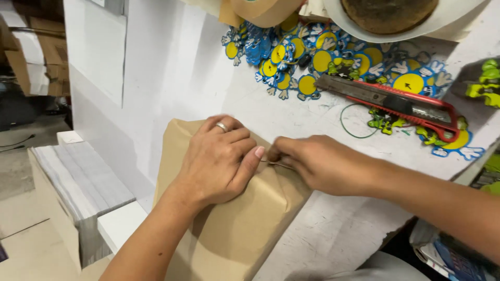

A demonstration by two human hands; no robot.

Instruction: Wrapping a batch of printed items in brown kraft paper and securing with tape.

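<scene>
A parcel wrapped in brown paper (pixel 239 229) lies on the white worktable (pixel 333 234), overhanging its left edge. My left hand (pixel 219 161), with a ring on one finger, lies flat on top of the parcel and presses the folded paper down. My right hand (pixel 317 164) comes in from the right and pinches a thin rubber band (pixel 276 164) at the parcel's top edge, right by my left thumb. The band is stretched taut between the fingers.
A red and grey utility knife (pixel 396 101) lies behind my hands, beside a green rubber band loop (pixel 354 122). Many yellow-and-blue character cutouts (pixel 291 57) are scattered at the back. A tape roll (pixel 260 10) and a bowl (pixel 396 18) sit further back. A stack of paper sheets (pixel 78 177) stands at left below.
</scene>
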